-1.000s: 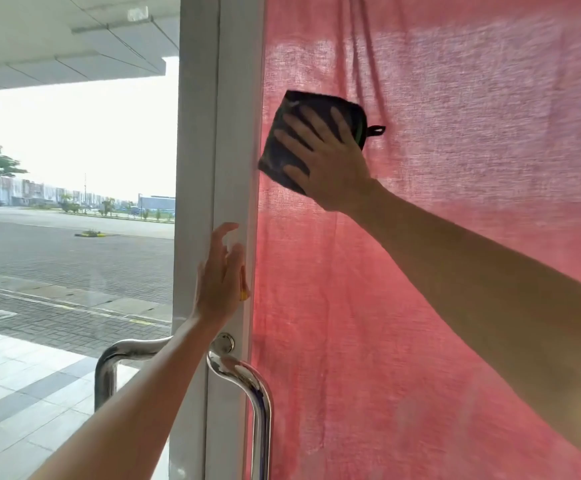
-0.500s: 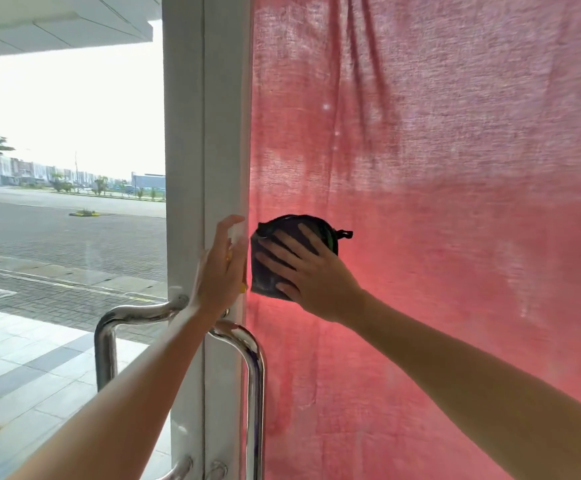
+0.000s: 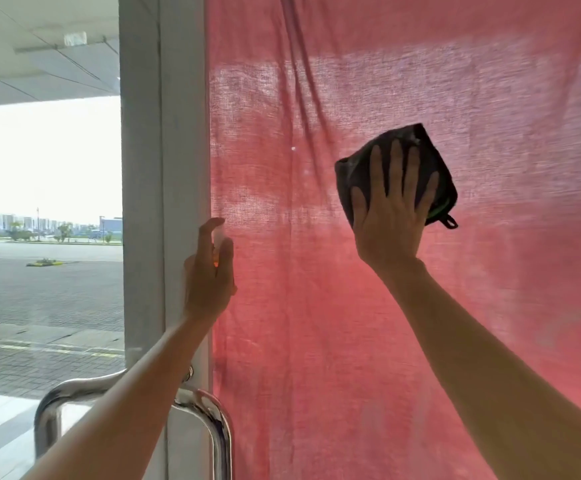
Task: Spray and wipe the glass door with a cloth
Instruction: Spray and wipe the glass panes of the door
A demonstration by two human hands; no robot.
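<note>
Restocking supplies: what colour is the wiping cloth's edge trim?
Green trim on a dark grey cloth, visible at its lower right in the head view.

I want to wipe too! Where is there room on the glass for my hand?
Free: between the white door frame and the dark folded cloth, and below both arms. Crowded: where the right hand presses the cloth, and beside the left hand.

A red curtain (image 3: 351,306) hangs behind the pane, creased near the top, daylight glowing through its weave; to its left stands a white frame post (image 3: 164,168); low down, curved chrome pull handles (image 3: 213,420) shine; beyond lie a paved forecourt (image 3: 39,292), a canopy ceiling (image 3: 39,46) overhead, and distant buildings (image 3: 5,221) under a bright sky.
</note>
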